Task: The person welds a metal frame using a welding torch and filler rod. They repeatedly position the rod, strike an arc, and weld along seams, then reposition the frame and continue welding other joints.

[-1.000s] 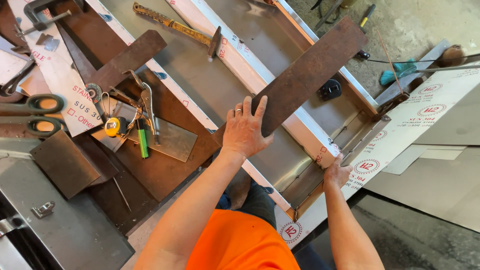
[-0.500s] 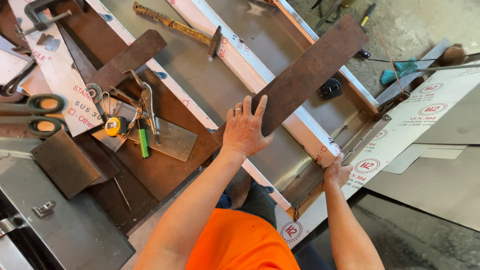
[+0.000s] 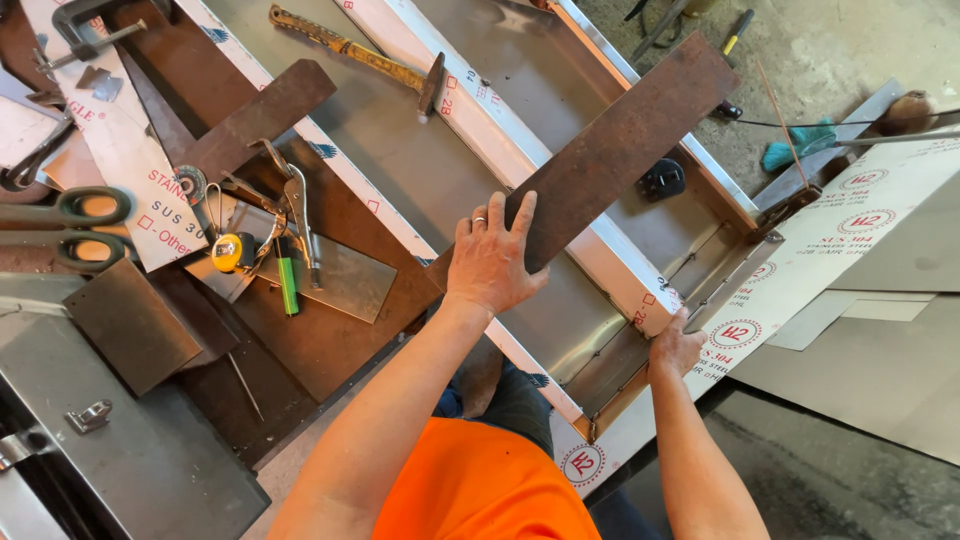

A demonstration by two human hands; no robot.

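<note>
Head view, looking down. A rusted steel workbench (image 3: pixel 330 350) filled the left half of the view, its surface brown and pitted. At its lower left corner stood a grey metal cabinet (image 3: pixel 120 470) with a small latch (image 3: pixel 88 416). Beyond the bench's far right edge lay a bare concrete floor (image 3: pixel 850 50), grey and dust-stained. Flat grey sheets (image 3: pixel 880 370) covered the floor at lower right. Daylight fell evenly, casting soft shadows and dull reflections on the metal.
</note>
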